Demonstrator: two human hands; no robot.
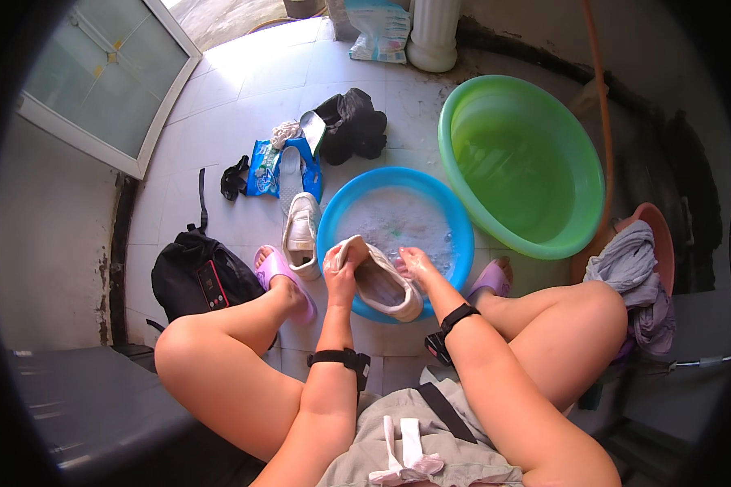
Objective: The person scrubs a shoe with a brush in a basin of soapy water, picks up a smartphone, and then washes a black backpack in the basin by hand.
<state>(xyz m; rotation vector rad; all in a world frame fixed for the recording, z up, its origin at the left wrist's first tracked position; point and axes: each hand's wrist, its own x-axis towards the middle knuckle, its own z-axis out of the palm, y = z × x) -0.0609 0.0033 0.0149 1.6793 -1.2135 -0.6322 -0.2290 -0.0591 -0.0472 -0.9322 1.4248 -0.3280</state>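
Note:
My left hand (343,273) grips the tongue end of a white shoe (385,287), its opening facing up, over the near part of a blue basin (460,243) of sudsy water. At the shoe's right side is my right hand (415,265), wet, its fingers partly hidden by the shoe; whether it grips anything cannot be told. A second white shoe (301,234) stands on the tiles just left of the basin. Beyond it lie a grey insole (290,173), another insole (312,129) and white shoelaces (285,133) on a blue packet (259,170).
A big green tub (524,176) holding water stands at right, before a reddish basin (655,222) with grey cloth (621,265). A black backpack (189,274) with a red-edged device (212,285) lies at left. Black items (353,128) lie beyond the blue basin. A glazed door (109,67) stands at upper left.

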